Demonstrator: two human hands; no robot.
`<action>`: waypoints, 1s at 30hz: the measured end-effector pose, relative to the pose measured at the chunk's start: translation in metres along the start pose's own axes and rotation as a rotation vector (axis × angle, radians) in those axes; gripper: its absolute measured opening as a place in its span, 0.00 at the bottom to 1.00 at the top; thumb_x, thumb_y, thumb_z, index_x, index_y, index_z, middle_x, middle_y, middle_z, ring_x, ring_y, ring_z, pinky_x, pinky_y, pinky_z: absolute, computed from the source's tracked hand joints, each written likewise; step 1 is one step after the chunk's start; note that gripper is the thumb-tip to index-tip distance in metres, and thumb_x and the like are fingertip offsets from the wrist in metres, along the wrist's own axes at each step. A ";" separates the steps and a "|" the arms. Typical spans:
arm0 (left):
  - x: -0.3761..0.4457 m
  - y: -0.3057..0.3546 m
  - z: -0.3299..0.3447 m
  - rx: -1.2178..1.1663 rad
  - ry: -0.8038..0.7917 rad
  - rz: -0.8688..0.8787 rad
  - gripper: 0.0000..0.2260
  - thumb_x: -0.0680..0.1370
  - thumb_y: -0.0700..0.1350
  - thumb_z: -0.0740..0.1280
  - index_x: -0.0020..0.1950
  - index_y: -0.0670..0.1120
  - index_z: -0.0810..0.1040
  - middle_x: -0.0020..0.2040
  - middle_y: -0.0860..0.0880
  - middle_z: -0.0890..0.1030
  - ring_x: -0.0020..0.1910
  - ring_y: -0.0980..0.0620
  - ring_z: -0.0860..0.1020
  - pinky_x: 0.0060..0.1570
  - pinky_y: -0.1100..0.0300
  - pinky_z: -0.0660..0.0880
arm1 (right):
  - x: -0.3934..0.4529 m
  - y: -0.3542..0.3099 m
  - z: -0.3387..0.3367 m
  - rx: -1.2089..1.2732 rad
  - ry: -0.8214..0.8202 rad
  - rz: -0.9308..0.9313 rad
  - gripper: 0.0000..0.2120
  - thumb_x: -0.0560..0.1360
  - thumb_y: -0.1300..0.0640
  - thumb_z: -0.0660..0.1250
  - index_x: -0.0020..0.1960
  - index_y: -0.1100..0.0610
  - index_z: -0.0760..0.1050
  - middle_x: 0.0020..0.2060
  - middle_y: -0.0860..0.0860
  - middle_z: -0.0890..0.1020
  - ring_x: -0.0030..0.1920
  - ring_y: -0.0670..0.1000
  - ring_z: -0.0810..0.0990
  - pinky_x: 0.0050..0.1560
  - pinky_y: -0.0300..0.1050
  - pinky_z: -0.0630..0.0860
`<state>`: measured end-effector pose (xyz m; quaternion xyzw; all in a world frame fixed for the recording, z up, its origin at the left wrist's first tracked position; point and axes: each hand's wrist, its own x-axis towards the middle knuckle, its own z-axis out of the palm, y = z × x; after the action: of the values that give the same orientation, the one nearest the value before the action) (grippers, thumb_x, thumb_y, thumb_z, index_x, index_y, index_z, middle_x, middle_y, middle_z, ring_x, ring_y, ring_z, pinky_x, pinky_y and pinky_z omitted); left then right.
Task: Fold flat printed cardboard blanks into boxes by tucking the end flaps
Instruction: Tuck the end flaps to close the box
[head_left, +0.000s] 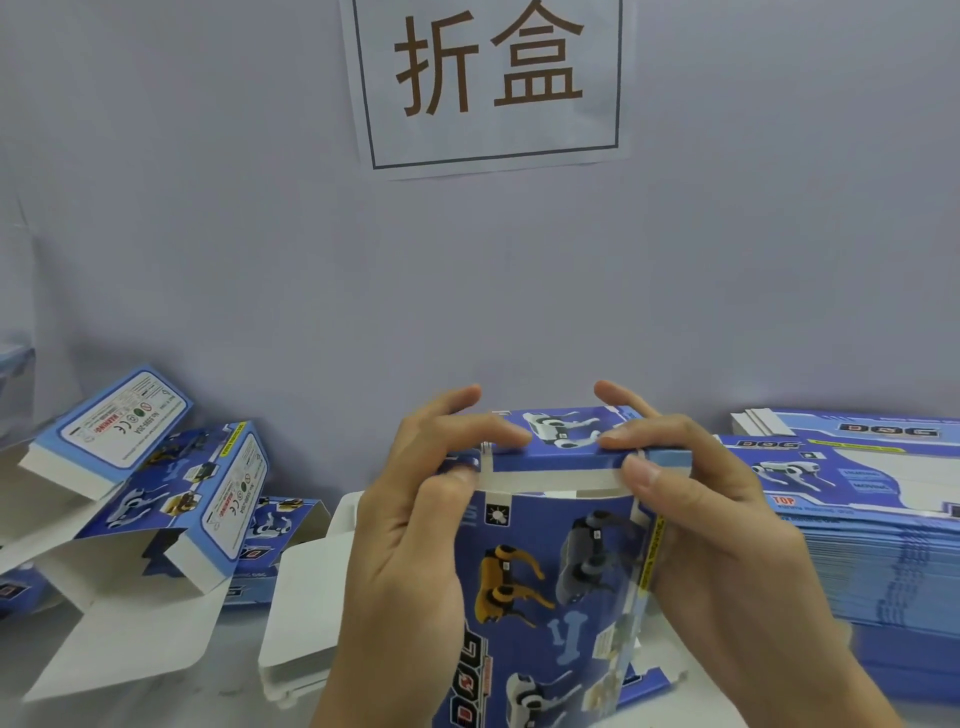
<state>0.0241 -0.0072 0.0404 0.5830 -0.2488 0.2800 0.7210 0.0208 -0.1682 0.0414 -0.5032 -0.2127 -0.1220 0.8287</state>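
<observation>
Blue box (550, 571) held upright at centre above the bench (234, 675), printed with robot dogs, bones and "DOG". Gripped on both sides: left hand (415, 530) and right hand (717, 519), fingers (498, 431) curled over the top flap (561, 431), thumbs at the white tuck strip. Right: stack of flat blanks (857, 519) reading "DOG", "TOP". Left: folded boxes (171, 493) with "WARNING" labels. On the wall, sign (493, 78): "折盒".
</observation>
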 end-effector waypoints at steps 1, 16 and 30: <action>-0.002 -0.002 -0.002 -0.030 -0.022 -0.021 0.17 0.76 0.43 0.57 0.43 0.53 0.85 0.63 0.57 0.79 0.67 0.50 0.76 0.41 0.61 0.81 | 0.001 0.001 0.000 -0.014 0.025 -0.011 0.05 0.64 0.59 0.69 0.36 0.53 0.83 0.61 0.45 0.81 0.68 0.49 0.75 0.62 0.69 0.74; -0.004 -0.005 -0.008 0.122 -0.096 0.103 0.07 0.74 0.58 0.69 0.48 0.58 0.83 0.65 0.58 0.77 0.66 0.44 0.76 0.40 0.55 0.84 | 0.003 0.010 -0.011 -0.160 -0.085 -0.148 0.08 0.64 0.55 0.76 0.43 0.50 0.84 0.68 0.44 0.76 0.66 0.55 0.77 0.46 0.58 0.83; -0.003 -0.003 -0.009 0.174 -0.056 0.132 0.10 0.73 0.55 0.66 0.53 0.56 0.78 0.59 0.61 0.79 0.57 0.55 0.82 0.37 0.60 0.83 | 0.003 0.009 0.002 -0.163 -0.028 -0.193 0.14 0.67 0.42 0.76 0.46 0.51 0.84 0.59 0.49 0.82 0.59 0.52 0.82 0.49 0.58 0.82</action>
<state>0.0245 0.0003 0.0348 0.6335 -0.2816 0.3310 0.6402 0.0269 -0.1621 0.0370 -0.5476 -0.2611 -0.2111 0.7664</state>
